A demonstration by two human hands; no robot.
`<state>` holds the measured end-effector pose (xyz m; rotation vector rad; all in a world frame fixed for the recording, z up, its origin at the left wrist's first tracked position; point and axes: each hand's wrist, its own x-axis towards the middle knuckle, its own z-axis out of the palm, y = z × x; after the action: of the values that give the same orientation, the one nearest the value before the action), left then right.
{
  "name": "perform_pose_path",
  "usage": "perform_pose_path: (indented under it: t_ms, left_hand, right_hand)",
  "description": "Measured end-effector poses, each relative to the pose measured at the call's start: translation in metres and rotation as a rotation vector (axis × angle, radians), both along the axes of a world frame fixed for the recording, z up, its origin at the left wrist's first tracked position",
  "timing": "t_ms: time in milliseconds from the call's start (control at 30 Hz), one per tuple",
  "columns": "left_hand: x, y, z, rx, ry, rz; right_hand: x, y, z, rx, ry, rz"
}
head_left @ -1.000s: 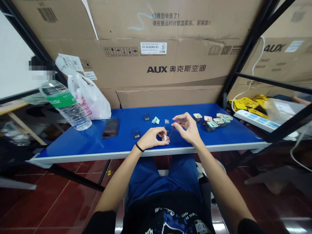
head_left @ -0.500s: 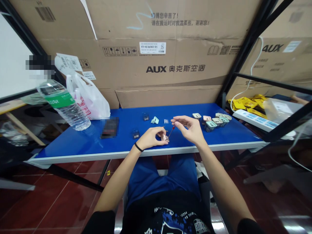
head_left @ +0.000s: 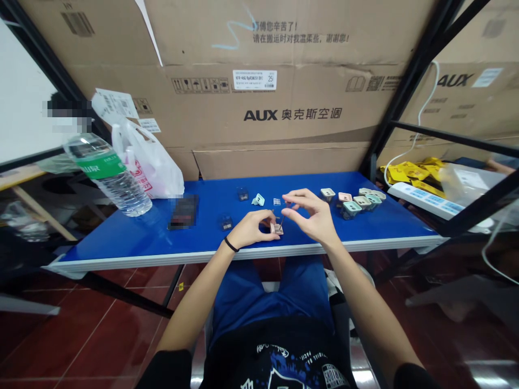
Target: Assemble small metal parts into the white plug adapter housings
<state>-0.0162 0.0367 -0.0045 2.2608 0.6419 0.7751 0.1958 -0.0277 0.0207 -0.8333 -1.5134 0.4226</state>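
Observation:
Near the table's front edge, my left hand (head_left: 252,227) pinches a small pale pink plastic housing (head_left: 277,229) between thumb and fingertips. In my right hand (head_left: 314,215) is a thin screwdriver (head_left: 283,219), slanting down with its tip at the pink housing; the fingers hide most of its handle. Just beyond the hands lie a mint-green plastic cover (head_left: 258,200) and a small clear piece (head_left: 277,201). To the left of them are two dark see-through cases, one farther back (head_left: 242,194) and one by my left hand (head_left: 226,222).
Several pastel-topped small units (head_left: 352,207) stand right of my right hand. On the left are a water bottle (head_left: 109,175), a white plastic bag (head_left: 158,167) and a dark flat object (head_left: 183,212). A power strip (head_left: 438,206) lies beyond the right end; cardboard (head_left: 292,146) backs the blue table (head_left: 133,240).
The pink housing has tilted so that its inside shows more. My right hand has shifted slightly left, and the screwdriver stands more upright, its red part now covered by the fingers.

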Motion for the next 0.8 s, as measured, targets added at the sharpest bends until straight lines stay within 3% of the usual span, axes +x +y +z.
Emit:
perform_pose_path:
  t_ms: [100,267,467,667,800]
  left_hand:
    - [-0.0002,0.0005,-0.0003,0.002,0.006,-0.007]
    - [0.0000,0.0001,0.0003,0.011,0.013,-0.001]
    - [0.0008,-0.0002,0.0007,0.011,-0.001,-0.015]
    - [0.0012,-0.0005,0.0007,0.005,0.007,-0.013]
    - [0.0012,0.0000,0.0000,0.018,-0.004,-0.021]
  right_hand:
    - [-0.0034,0.0010,-0.0011,0.022,0.033,-0.070]
    - [-0.0049,0.0001,-0.0040,-0.020,0.043,0.027]
    - [-0.0076,0.0019,-0.0028,0.051,-0.012,-0.121]
    - [-0.0055,0.0005,-0.0026,0.017,-0.038,-0.002]
    - [-0.0066,0.0010,-0.0031,0.054,-0.043,-0.064]
